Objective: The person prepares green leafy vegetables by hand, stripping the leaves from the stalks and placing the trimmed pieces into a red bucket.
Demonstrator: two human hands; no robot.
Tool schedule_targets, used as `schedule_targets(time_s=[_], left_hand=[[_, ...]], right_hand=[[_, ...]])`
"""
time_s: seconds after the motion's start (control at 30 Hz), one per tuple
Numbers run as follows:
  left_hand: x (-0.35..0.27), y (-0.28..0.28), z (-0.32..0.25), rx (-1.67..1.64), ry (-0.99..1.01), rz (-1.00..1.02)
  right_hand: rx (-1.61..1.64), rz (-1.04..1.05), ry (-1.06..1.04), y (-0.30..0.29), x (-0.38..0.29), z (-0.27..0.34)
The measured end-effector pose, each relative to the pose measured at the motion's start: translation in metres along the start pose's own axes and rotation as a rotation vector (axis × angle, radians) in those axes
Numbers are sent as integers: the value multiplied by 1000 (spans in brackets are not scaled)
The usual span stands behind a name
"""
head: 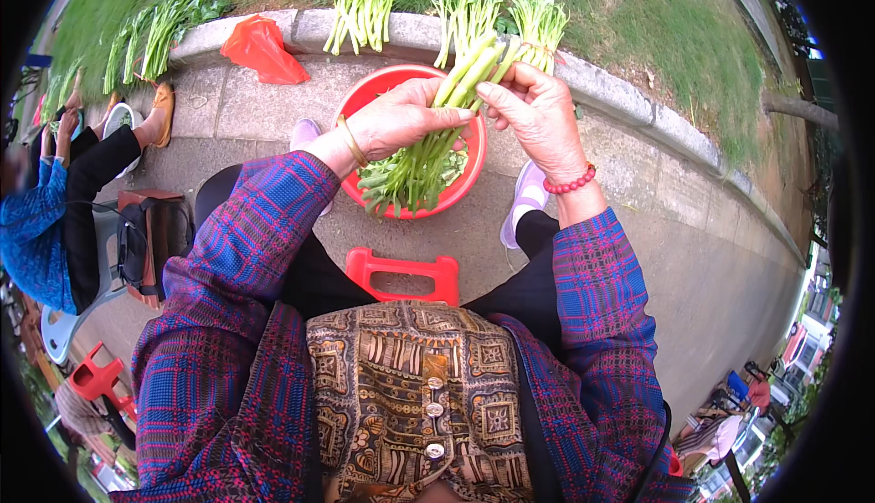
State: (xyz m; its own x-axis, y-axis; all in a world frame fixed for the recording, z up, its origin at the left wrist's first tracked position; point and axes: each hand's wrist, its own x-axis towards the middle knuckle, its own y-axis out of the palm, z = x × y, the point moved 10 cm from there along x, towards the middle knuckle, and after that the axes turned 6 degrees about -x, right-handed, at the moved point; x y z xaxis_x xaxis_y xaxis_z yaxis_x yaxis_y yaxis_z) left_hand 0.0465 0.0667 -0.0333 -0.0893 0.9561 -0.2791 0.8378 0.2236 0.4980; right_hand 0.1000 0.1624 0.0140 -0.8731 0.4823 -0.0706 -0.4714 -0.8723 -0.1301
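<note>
My left hand (pixel 410 117) is closed around a bunch of leafy green stalks (pixel 434 151), its thumb lying across them. The stalks' pale ends point up and away, and their leaves hang over a red plastic basin (pixel 477 178) that holds more greens. At the stem ends, my right hand (pixel 530 103) pinches a stalk between thumb and fingers. Beyond the basin, several bundles stand or lean at the stone kerb: one bundle (pixel 366 7) behind a gap, another bundle (pixel 468 11) just past my hands, and a tied bundle (pixel 540 28) to its right.
A red plastic bag (pixel 263 48) lies at the kerb (pixel 608 86). More greens (pixel 160 31) rest on the grass edge at left. A person in blue (pixel 41 229) sits at left beside a brown and black bag (pixel 147 247). A red plastic stool (pixel 407 277) is between my legs.
</note>
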Motion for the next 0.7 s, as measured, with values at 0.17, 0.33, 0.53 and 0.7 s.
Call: schedule_targets(time_s=[0.17, 0.33, 0.53, 0.7], left_hand=[[2, 1, -6, 55, 29, 34], [3, -3, -7, 177, 59, 53], [3, -25, -7, 473, 46, -23], [-1, -33, -19, 620, 36, -41]], right_hand=[[34, -82, -34, -23, -1, 13], [-42, -142, -78, -47, -4, 16], [-181, -129, -88, -50, -9, 10], [-282, -74, -81, -43, -11, 8]])
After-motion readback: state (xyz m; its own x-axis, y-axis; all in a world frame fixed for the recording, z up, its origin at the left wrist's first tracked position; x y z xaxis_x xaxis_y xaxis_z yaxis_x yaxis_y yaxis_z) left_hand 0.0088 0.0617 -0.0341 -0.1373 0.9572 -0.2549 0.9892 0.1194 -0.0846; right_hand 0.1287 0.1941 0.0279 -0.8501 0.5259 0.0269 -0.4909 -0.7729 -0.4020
